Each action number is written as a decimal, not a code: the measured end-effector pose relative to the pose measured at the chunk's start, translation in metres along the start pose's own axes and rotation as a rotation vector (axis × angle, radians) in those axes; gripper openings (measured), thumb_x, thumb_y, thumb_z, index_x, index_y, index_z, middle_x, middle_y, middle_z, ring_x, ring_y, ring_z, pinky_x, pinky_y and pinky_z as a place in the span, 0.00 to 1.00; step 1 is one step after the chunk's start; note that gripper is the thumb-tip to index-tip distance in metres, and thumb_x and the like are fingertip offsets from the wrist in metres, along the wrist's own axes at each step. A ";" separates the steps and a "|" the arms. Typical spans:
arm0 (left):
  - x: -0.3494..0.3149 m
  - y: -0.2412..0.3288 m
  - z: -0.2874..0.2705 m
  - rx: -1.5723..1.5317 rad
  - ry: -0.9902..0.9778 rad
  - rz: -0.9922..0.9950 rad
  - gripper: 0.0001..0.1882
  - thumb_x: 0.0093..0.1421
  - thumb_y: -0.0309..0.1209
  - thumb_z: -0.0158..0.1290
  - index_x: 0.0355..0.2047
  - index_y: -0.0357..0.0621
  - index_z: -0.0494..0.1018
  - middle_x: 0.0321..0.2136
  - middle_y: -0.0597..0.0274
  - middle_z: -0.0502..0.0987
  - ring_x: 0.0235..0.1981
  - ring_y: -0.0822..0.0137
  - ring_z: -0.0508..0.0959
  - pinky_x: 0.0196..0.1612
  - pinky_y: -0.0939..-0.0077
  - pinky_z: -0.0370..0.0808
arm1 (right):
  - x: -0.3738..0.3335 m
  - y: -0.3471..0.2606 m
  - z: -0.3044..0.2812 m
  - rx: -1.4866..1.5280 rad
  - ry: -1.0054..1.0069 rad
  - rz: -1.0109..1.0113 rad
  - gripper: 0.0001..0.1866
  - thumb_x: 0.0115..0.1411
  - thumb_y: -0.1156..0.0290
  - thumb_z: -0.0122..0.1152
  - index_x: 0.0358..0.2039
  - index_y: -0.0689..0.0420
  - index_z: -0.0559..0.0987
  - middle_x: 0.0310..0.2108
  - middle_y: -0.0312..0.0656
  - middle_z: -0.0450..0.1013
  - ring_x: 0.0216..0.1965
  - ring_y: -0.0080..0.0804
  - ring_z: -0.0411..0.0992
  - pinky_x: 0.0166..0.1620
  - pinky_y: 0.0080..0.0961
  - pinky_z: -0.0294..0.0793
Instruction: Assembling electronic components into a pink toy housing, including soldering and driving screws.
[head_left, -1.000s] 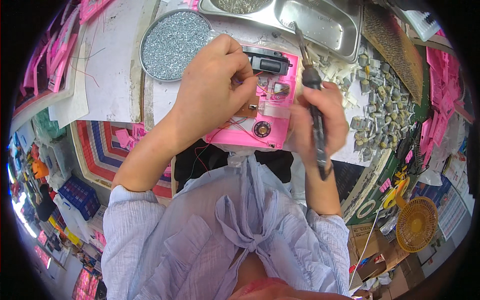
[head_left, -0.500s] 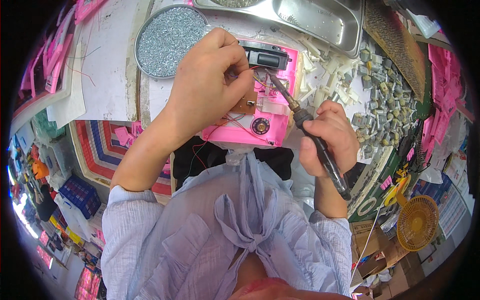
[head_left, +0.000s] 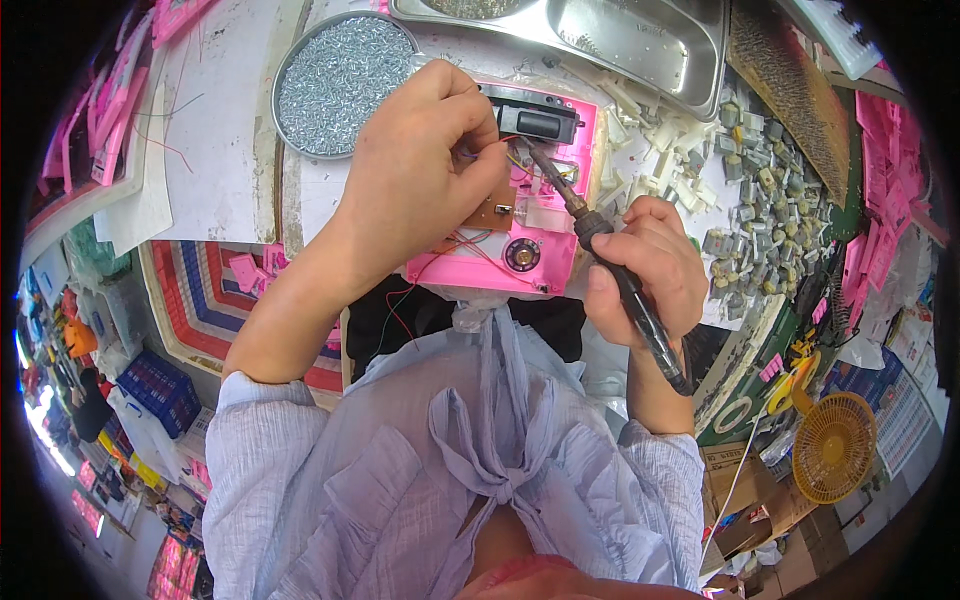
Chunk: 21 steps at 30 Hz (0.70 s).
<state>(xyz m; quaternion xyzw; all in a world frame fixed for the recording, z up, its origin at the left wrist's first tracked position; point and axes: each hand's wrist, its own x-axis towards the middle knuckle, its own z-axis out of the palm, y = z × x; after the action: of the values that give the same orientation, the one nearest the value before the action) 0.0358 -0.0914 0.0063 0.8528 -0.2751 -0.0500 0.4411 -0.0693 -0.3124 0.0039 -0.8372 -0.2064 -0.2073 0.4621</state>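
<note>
In my right hand (head_left: 655, 265) is a soldering iron (head_left: 630, 290), its black handle gripped between thumb and fingers. The metal tip slants up to the left, reaching coloured wires just below a black part (head_left: 538, 122). My left hand (head_left: 425, 170) is pinched closed over the upper left of an opened pink plastic housing (head_left: 555, 275). A thin red wire (head_left: 511, 138) runs out at its fingertips; the pinch itself is partly hidden. Inside the housing sit a brown circuit board (head_left: 494, 214) with a small switch and a round black speaker-like part (head_left: 521, 254).
A round pan of small screws (head_left: 345, 85) stands at the back left, and a divided metal tray (head_left: 640, 45) at the back. White plastic pieces (head_left: 665, 160) and many small grey motors (head_left: 765, 200) are heaped to the right. An orange fan (head_left: 835, 447) is at lower right.
The soldering iron and my right hand have shifted slightly left, bringing the tip closer to my left fingertips. My left hand has stayed nearly still.
</note>
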 end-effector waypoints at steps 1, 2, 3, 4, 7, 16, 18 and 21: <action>0.000 0.000 0.000 0.005 0.005 0.013 0.06 0.55 0.21 0.61 0.28 0.35 0.74 0.30 0.60 0.69 0.28 0.68 0.73 0.31 0.77 0.70 | 0.000 0.000 0.001 -0.001 0.004 -0.002 0.11 0.55 0.74 0.65 0.38 0.62 0.78 0.21 0.42 0.73 0.20 0.35 0.69 0.39 0.42 0.76; 0.000 -0.001 0.000 0.010 0.011 0.026 0.06 0.55 0.21 0.61 0.28 0.35 0.74 0.30 0.60 0.69 0.28 0.68 0.73 0.31 0.77 0.70 | -0.001 0.001 0.001 -0.001 0.008 -0.003 0.11 0.55 0.74 0.65 0.38 0.62 0.78 0.21 0.42 0.73 0.20 0.35 0.69 0.39 0.42 0.76; 0.000 -0.002 0.000 0.015 0.016 0.039 0.06 0.55 0.21 0.61 0.28 0.35 0.74 0.30 0.60 0.69 0.28 0.69 0.73 0.31 0.77 0.70 | -0.001 0.001 0.001 -0.003 -0.001 -0.004 0.11 0.55 0.74 0.65 0.39 0.62 0.78 0.21 0.42 0.73 0.20 0.35 0.69 0.39 0.42 0.76; 0.000 -0.002 0.000 0.018 0.016 0.040 0.06 0.55 0.21 0.61 0.28 0.35 0.74 0.30 0.60 0.69 0.28 0.69 0.72 0.30 0.77 0.70 | -0.001 0.001 0.001 -0.006 -0.010 -0.004 0.11 0.55 0.74 0.65 0.39 0.62 0.78 0.20 0.42 0.73 0.20 0.35 0.69 0.39 0.42 0.76; 0.001 -0.002 0.000 0.020 0.013 0.037 0.06 0.55 0.21 0.61 0.27 0.35 0.74 0.30 0.60 0.69 0.28 0.69 0.72 0.30 0.77 0.70 | -0.001 0.002 0.001 -0.008 -0.008 -0.013 0.11 0.56 0.74 0.65 0.39 0.62 0.78 0.20 0.41 0.73 0.20 0.35 0.69 0.39 0.42 0.76; 0.000 -0.001 0.001 0.021 0.009 0.021 0.06 0.55 0.22 0.61 0.27 0.35 0.74 0.30 0.60 0.69 0.28 0.69 0.73 0.30 0.77 0.71 | -0.001 0.003 -0.002 0.000 0.040 -0.021 0.12 0.53 0.76 0.66 0.39 0.60 0.79 0.19 0.39 0.70 0.19 0.35 0.69 0.38 0.38 0.77; 0.001 0.000 0.000 0.021 0.007 0.019 0.06 0.55 0.22 0.61 0.27 0.35 0.74 0.30 0.60 0.70 0.28 0.69 0.73 0.30 0.77 0.71 | -0.001 0.004 -0.002 -0.002 0.055 -0.020 0.12 0.51 0.77 0.67 0.39 0.58 0.80 0.18 0.37 0.69 0.19 0.34 0.68 0.38 0.36 0.77; 0.000 -0.001 0.001 0.030 0.008 0.015 0.06 0.55 0.22 0.61 0.27 0.36 0.74 0.31 0.61 0.70 0.28 0.69 0.73 0.30 0.77 0.71 | -0.001 0.005 -0.002 0.004 0.054 -0.026 0.12 0.51 0.77 0.67 0.38 0.58 0.80 0.18 0.37 0.69 0.19 0.34 0.68 0.38 0.36 0.77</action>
<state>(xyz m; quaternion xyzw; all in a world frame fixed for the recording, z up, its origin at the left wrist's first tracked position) 0.0361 -0.0916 0.0056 0.8574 -0.2804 -0.0395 0.4297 -0.0683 -0.3170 0.0010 -0.8277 -0.2050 -0.2353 0.4664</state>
